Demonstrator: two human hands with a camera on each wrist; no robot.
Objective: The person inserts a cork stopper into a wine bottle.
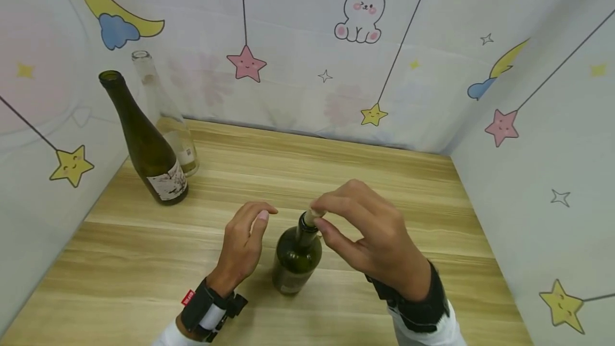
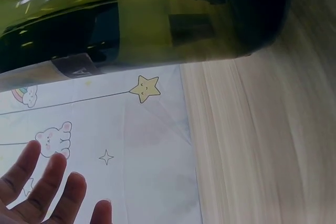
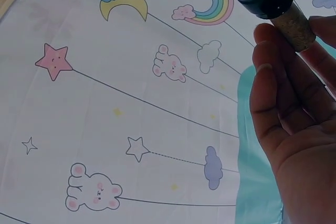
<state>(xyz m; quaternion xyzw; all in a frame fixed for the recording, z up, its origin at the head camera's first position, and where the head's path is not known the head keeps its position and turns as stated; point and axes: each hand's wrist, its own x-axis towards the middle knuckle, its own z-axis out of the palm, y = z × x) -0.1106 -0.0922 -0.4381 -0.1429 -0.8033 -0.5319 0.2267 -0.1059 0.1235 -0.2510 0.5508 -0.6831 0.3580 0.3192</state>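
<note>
A dark green wine bottle [image 1: 295,255] stands upright on the wooden table between my hands. Its cork [image 3: 295,29] sticks out of the mouth, and how deep it sits inside is hidden. My right hand [image 1: 370,228] pinches the cork between thumb and fingers at the bottle's top. To the left of the bottle, my left hand [image 1: 242,242] hovers apart from the glass with its fingers loosely bent and holds nothing. In the left wrist view, the bottle's green body [image 2: 142,19] fills the top, above the spread fingers [image 2: 47,190].
At the back left stand a tall green bottle [image 1: 149,143] with a pale label and, just behind it, a clear glass bottle [image 1: 165,116]. Both have uncovered mouths. Printed cloth walls [image 1: 298,89] border the wooden table [image 1: 375,175] at the back and sides.
</note>
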